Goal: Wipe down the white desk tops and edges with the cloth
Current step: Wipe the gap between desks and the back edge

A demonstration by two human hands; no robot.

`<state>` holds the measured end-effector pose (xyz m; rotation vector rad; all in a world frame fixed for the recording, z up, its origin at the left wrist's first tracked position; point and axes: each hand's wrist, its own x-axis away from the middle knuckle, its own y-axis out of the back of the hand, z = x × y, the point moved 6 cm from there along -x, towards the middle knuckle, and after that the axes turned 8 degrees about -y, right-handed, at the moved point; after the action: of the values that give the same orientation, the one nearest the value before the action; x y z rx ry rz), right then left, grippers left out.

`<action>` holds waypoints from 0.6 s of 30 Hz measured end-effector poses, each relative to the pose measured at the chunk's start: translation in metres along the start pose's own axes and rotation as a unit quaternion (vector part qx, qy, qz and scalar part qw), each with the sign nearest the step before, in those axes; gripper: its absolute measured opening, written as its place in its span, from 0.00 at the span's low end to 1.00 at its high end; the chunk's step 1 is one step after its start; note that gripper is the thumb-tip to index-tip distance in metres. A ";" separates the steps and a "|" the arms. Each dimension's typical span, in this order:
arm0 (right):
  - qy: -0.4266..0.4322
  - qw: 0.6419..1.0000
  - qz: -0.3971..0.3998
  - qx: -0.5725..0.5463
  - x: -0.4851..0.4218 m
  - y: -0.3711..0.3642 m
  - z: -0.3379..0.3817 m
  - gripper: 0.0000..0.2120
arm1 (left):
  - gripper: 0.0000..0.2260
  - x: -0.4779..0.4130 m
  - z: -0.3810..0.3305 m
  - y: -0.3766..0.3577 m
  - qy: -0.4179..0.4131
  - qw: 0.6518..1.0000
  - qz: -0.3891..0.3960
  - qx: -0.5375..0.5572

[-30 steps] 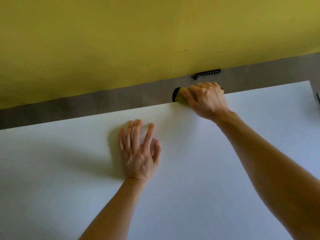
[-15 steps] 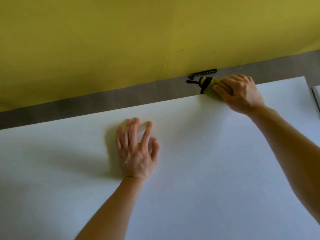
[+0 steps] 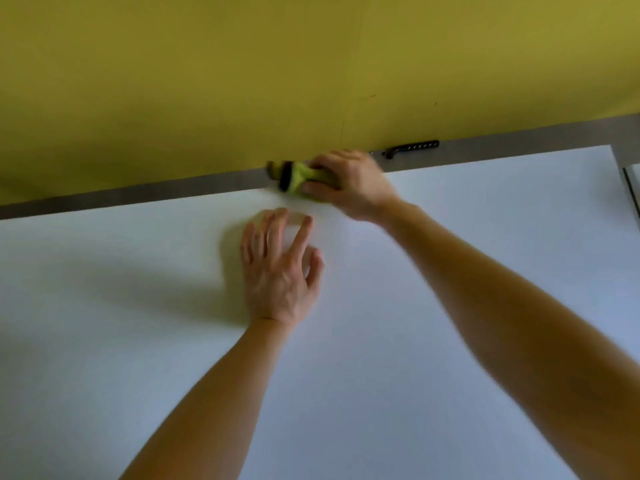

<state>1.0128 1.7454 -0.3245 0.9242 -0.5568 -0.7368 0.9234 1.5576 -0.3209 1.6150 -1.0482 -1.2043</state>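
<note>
A white desk top fills the lower part of the head view. My right hand is shut on a yellow-green cloth with a black band, pressing it against the desk's far edge. The cloth sticks out to the left of my fingers, over the gap behind the desk. My left hand lies flat on the desk top with its fingers spread, just nearer to me than the cloth, and holds nothing.
Behind the desk runs a grey-brown strip, then a yellow wall panel. A black bracket with several holes sits on that strip, right of my right hand. Another surface's edge shows at far right.
My right hand has slid the cloth leftward along the far edge, from beside the black bracket to just beyond my left hand. My left hand has stayed flat on the desk.
</note>
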 end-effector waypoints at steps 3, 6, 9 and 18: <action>-0.101 0.991 -0.067 0.056 0.037 0.068 -0.118 0.26 | 0.20 -0.002 -0.003 0.004 0.004 1.000 -0.007 0.004; -0.186 0.972 -0.100 0.105 0.069 0.112 -0.182 0.28 | 0.20 -0.002 -0.003 0.003 0.007 1.000 -0.013 0.000; -0.190 0.965 -0.110 0.142 0.053 0.089 -0.150 0.26 | 0.20 -0.003 -0.002 0.004 -0.002 1.000 -0.001 -0.013; -0.016 0.999 -0.044 0.020 0.027 0.048 -0.089 0.21 | 0.20 -0.014 -0.032 0.006 0.019 0.989 0.078 -0.122</action>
<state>1.1076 1.7888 -0.3238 0.9811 -0.5638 -0.8233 0.9515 1.5737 -0.3054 1.3373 -0.9448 -1.1445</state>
